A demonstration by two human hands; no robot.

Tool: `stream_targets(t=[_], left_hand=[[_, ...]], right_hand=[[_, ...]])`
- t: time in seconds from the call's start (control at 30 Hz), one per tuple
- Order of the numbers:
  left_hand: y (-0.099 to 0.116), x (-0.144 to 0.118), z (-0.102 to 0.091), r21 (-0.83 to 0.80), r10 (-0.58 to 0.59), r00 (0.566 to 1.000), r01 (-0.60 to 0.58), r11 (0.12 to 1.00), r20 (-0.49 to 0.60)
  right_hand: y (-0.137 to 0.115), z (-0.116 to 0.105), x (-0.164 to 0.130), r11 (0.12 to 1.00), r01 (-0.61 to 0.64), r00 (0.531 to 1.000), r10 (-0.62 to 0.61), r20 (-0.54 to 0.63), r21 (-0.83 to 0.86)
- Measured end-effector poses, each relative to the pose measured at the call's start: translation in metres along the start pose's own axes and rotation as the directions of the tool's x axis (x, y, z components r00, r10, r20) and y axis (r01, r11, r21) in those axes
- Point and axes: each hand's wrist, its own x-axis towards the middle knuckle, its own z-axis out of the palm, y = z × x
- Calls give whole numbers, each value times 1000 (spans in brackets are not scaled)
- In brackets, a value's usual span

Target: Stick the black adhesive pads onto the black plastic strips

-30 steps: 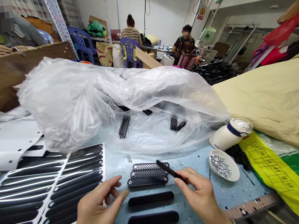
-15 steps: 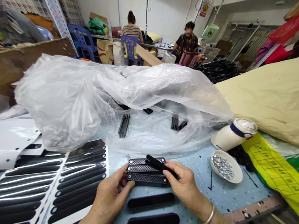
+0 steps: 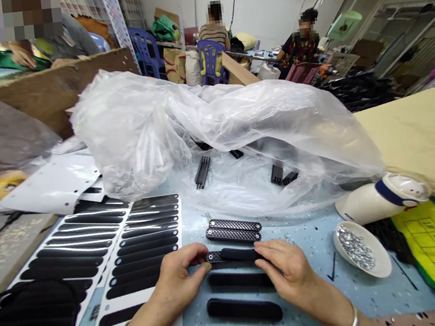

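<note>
My left hand (image 3: pixel 184 273) pinches the left end of a black bar with a crosshatched top (image 3: pixel 215 257), which lies on the table. Over most of that bar lies a smooth black strip (image 3: pixel 237 254), its left end short of the bar's screw. The thumb and fingers of my right hand (image 3: pixel 288 267) close on the strip's right end, hiding it. Just behind are two more crosshatched bars (image 3: pixel 233 230), side by side. Nearer me lie two smooth-topped black bars (image 3: pixel 237 280), one in front of the other.
At left, white sheets (image 3: pixel 164 289) carry rows of black strips. A bowl (image 3: pixel 381 265) of small silvery hardware and a white bottle (image 3: pixel 356 204) are at right. Clear plastic sheeting (image 3: pixel 133 140) covers the back, with black parts on it. Several people sit beyond.
One crosshatched bar has come forward, away from the other two. My right hand has brought the black strip down from a slanted position to lie along that bar. The camera view has shifted left.
</note>
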Motion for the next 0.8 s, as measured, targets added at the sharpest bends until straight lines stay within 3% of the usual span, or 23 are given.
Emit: stream_targets(t=[0.37,0.8], left_hand=[[2,-2,-3,-83,-64,997,68,994,45],[0,-3,-2,-91,-43,998,48,995,50]], right_hand=[[-8,5,17,990,102,983,-86,160,-98],[-12,6,26,979,161,977,-140,159,-127]])
